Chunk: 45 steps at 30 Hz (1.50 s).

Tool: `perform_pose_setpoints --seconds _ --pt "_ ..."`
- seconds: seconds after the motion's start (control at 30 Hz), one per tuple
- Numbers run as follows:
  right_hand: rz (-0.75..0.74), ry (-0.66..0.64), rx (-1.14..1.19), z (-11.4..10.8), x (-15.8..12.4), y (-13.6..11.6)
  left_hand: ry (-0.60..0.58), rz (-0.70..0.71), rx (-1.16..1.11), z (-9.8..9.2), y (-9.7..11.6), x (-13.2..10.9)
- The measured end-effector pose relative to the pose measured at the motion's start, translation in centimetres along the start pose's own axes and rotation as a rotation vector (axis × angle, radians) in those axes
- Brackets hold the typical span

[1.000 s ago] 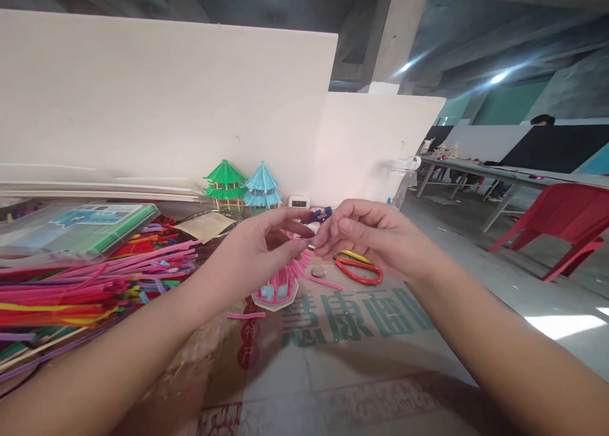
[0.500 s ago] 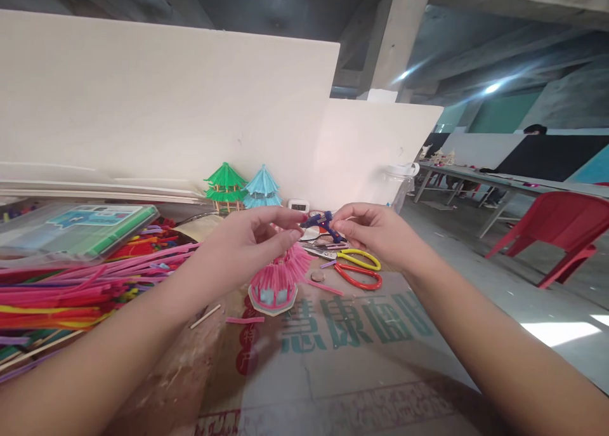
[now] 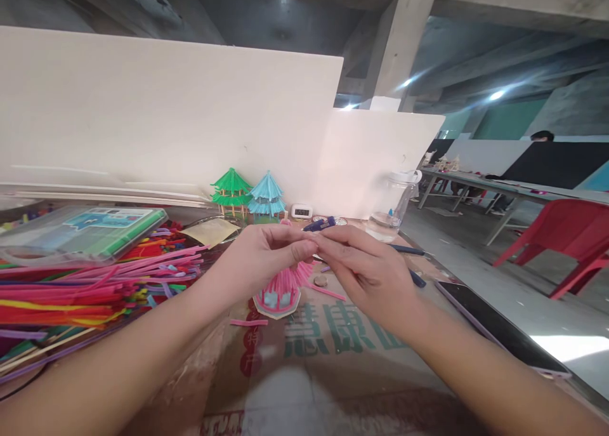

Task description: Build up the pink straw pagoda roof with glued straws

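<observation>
My left hand [image 3: 266, 253] and my right hand [image 3: 368, 272] meet above the table, fingertips pinched together on a small dark blue piece [image 3: 318, 224] that sticks up between them. Just below the hands stands a pink straw pavilion model [image 3: 280, 290] on a pale base. A short pink straw piece [image 3: 248, 322] lies on the cardboard in front of it.
A heap of coloured straws [image 3: 90, 284] and a clear plastic box [image 3: 90, 228] fill the left. Green [image 3: 231, 188] and blue [image 3: 267, 195] pavilion models stand by the white board. A clear jar [image 3: 394, 204], a phone [image 3: 499, 326] and a red chair [image 3: 566, 233] are on the right.
My hands have closed together again, the right one moving left over the scissors, which are now hidden. The view has shifted, bringing a phone into sight at the right.
</observation>
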State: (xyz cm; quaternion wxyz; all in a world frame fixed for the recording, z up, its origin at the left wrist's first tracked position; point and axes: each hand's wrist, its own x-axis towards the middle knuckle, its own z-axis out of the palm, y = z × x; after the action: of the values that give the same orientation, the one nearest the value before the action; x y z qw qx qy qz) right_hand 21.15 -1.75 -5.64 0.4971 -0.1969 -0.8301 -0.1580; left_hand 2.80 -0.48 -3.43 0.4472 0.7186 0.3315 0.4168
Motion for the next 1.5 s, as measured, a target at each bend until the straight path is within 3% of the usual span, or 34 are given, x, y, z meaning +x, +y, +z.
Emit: perform_pose_setpoints --seconds 0.23,0.43,0.7,0.87,1.03,1.23,1.4,1.5 --pt "0.231 -0.050 0.096 -1.2 0.8 0.0 0.009 0.001 0.040 -0.7 0.8 -0.2" --pt "0.312 0.052 0.076 -2.0 1.2 0.9 0.066 0.013 0.189 -1.7 1.1 -0.1" --pt "0.286 0.116 0.067 -2.3 1.1 1.0 0.041 0.058 0.281 -1.7 1.2 0.0" --pt "0.075 -0.003 0.044 -1.1 0.4 0.0 -0.078 -0.005 -0.001 -0.8 0.7 -0.2" --pt "0.009 0.088 0.062 -0.1 -0.2 -0.4 -0.154 -0.085 -0.243 0.1 -0.2 -0.2" --pt "0.059 0.097 0.028 -0.9 0.2 0.3 -0.224 -0.025 -0.060 -0.4 0.5 -0.2" --pt "0.200 0.082 -0.119 -2.5 1.1 1.0 0.012 0.033 0.106 -2.1 1.6 -0.3" --pt "0.336 0.126 -0.206 -4.8 1.1 2.2 0.163 0.070 0.193 -3.6 1.9 -0.1"
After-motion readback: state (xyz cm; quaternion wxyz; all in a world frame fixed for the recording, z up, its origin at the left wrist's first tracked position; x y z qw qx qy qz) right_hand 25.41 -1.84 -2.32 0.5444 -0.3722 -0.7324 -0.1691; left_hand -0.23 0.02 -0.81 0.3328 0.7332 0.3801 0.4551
